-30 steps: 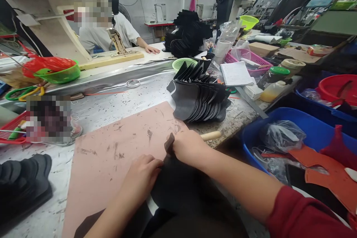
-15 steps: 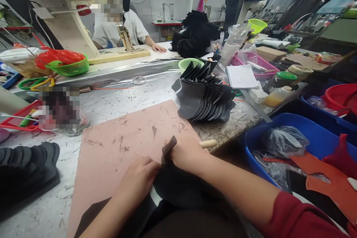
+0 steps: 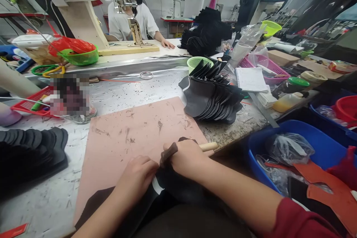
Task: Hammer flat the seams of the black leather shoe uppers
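My right hand [image 3: 186, 159] is wrapped round a hammer with a pale wooden handle [image 3: 208, 146]. The dark hammer head [image 3: 169, 154] shows on the left side of this fist, close to the fingertips of my left hand [image 3: 141, 173]. Those left fingers are bent and pressed together on the edge of a black leather piece [image 3: 178, 187], which has a white strip [image 3: 157, 186] along it. The leather lies at the near edge of a pink board [image 3: 131, 124], partly under my forearms. What is directly beneath the hammer head is hidden.
Cut black pieces stand in a fanned stack [image 3: 212, 98] beyond the board, with another stack [image 3: 36, 148] at left. A blue tub [image 3: 255, 148] stands at right below the table edge. Across the table, a person [image 3: 147, 22] sits behind a sewing machine [image 3: 80, 11].
The view has turned slightly left, so the table things sit further right in the picture. Both hands keep nearly the same place, with the hammer head slightly lower in the picture.
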The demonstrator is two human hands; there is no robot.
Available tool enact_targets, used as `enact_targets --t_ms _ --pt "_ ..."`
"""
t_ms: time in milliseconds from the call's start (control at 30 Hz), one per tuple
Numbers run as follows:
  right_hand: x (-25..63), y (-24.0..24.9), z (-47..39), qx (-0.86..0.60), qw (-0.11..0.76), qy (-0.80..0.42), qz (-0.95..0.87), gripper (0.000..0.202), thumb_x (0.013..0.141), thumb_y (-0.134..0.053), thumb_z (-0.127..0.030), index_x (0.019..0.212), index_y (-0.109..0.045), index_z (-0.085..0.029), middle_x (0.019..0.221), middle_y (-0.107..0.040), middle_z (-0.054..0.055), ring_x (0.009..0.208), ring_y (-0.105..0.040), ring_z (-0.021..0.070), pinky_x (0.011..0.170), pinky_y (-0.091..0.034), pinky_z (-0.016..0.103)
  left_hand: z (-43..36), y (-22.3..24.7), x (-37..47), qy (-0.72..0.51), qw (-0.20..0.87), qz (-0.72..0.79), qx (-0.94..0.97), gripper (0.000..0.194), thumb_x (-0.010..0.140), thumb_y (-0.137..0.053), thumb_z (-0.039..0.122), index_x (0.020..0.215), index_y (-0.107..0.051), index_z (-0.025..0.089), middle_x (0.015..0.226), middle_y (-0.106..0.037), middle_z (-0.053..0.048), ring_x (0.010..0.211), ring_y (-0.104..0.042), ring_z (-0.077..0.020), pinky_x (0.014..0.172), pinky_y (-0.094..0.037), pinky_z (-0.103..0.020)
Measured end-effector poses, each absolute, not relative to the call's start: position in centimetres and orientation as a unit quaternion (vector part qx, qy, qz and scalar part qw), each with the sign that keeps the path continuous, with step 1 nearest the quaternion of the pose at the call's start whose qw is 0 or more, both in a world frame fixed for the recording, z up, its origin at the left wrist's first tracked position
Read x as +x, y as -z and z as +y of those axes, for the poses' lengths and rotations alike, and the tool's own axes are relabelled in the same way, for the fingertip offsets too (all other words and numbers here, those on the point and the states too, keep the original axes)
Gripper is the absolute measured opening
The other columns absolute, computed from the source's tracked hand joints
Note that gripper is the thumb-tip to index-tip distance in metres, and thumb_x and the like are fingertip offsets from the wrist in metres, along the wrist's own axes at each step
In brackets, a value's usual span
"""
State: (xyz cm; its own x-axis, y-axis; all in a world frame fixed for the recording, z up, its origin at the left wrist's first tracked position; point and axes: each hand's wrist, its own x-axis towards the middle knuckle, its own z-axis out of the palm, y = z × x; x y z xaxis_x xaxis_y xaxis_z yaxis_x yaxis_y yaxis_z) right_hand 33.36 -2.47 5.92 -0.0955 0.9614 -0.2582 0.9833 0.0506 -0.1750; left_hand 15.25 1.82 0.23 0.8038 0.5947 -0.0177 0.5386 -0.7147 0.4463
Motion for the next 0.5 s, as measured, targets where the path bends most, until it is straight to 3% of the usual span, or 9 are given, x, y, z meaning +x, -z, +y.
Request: enact_targets --t_ms 133,300,500 --pt "32.9 -5.4 -2.6 0.664 0.007 0.145 0.734 0.021 0.075 -0.042 -0.016 0.084 -0.061 -0.021 0.07 -0.066 0.004 0.066 -0.059 0.0174 0.051 -0.03 0.026 1.7 -0.2 14.7 -0.067 0.206 0.288 0.933 0.027 0.083 -0.04 0.014 0.088 -0.064 0.024 0.081 -0.062 -0.003 0.078 -0.054 -0.0185 0.07 -0.041 -0.031" --pt "32.2 -5.0 -2.8 0.655 0.023 0.131 0.744 0.018 0.073 -0.045 -0.016 0.08 -0.06 -0.02 0.067 -0.065 0.004 0.064 -0.06 0.0185 0.049 -0.027 0.026 1.5 0.0 14.2 -0.09 0.22 0.283 0.929 0.027 0.084 -0.037 0.015 0.078 -0.063 0.019 0.076 -0.06 -0.004 0.073 -0.054 -0.0168 0.068 -0.042 -0.029" --pt "31.6 -4.7 -3.1 0.645 -0.018 0.111 0.756 0.018 0.073 -0.044 -0.017 0.081 -0.059 -0.021 0.062 -0.065 0.003 0.059 -0.06 0.0179 0.046 -0.023 0.026 1.2 0.9 13.4 -0.109 0.246 0.284 0.92 0.026 0.083 -0.037 0.013 0.079 -0.062 0.019 0.075 -0.059 -0.003 0.072 -0.053 -0.0151 0.067 -0.043 -0.027"
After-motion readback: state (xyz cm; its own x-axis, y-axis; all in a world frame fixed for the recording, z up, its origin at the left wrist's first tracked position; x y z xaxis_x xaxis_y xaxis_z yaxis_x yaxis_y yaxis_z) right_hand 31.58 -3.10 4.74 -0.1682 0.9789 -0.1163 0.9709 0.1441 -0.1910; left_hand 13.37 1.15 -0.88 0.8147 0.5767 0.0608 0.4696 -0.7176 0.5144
